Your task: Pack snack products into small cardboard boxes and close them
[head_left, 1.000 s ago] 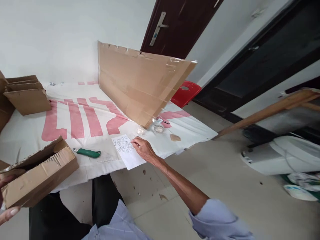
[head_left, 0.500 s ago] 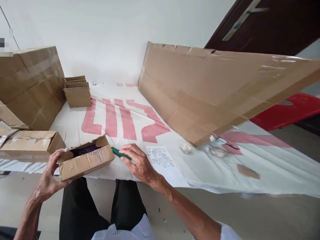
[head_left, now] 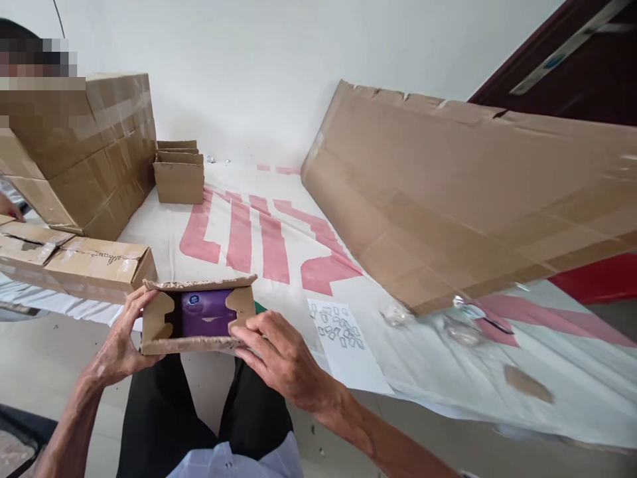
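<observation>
A small open cardboard box (head_left: pixel 194 344) is tipped toward me at the table's front edge. Inside it lies a purple pack (head_left: pixel 209 312) with a small round blue mark, between the box's end flaps. My left hand (head_left: pixel 117 342) grips the left end, thumb beneath and fingers behind. At the right end, my right hand (head_left: pixel 283 355) is closed on the box's flap and front edge. A bit of a green tool (head_left: pixel 259 307), probably a cutter, shows behind the box's right end; most of it is hidden, and I cannot tell whether it touches my hand.
Closed cardboard boxes (head_left: pixel 99 259) line the left front edge. A large carton (head_left: pixel 109 139) and small open boxes (head_left: pixel 179 182) stand behind. To the right are a marked paper sheet (head_left: pixel 343 345), a big leaning cardboard sheet (head_left: pixel 448 199) and crumpled clear plastic (head_left: pixel 462 328). Another person is behind the carton.
The box has tilted toward me, showing the purple pack. My right hand has moved from holding the green tool onto the box's right end. The view has shifted left.
</observation>
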Demonstrator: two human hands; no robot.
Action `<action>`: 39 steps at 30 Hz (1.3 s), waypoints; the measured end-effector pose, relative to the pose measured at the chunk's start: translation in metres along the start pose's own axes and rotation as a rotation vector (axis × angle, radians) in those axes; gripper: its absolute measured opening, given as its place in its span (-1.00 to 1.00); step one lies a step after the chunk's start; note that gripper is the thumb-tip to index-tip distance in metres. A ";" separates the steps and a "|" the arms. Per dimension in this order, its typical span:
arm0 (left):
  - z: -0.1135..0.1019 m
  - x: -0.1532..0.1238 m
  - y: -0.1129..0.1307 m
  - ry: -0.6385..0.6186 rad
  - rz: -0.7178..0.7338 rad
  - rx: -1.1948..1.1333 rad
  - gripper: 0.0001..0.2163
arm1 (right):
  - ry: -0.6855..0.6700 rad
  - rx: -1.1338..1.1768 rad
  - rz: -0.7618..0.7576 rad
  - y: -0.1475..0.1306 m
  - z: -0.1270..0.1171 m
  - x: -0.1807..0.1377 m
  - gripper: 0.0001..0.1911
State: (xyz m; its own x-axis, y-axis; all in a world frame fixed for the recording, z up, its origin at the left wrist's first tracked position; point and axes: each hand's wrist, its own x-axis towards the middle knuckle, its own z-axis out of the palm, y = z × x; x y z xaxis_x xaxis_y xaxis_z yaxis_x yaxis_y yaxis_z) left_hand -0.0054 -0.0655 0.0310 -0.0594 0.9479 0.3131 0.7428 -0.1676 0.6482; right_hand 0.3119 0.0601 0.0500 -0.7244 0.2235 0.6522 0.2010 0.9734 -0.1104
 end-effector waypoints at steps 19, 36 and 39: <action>0.011 0.016 0.001 -0.049 -0.039 -0.103 -0.04 | -0.756 -0.127 0.051 0.048 0.064 0.078 -0.76; 0.008 0.022 -0.005 -0.035 -0.059 -0.153 -0.03 | -0.481 0.256 0.092 0.061 0.035 0.085 -0.81; 0.009 0.026 -0.007 -0.050 -0.063 -0.138 0.01 | -0.268 0.482 0.177 0.065 0.013 0.089 -0.85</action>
State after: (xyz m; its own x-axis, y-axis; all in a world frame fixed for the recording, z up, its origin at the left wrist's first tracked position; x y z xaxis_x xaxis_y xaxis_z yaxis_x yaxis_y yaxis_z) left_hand -0.0060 -0.0375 0.0288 -0.0673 0.9695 0.2357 0.6396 -0.1394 0.7560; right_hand 0.2518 0.1437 0.0918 -0.8615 0.3290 0.3868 0.0569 0.8194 -0.5704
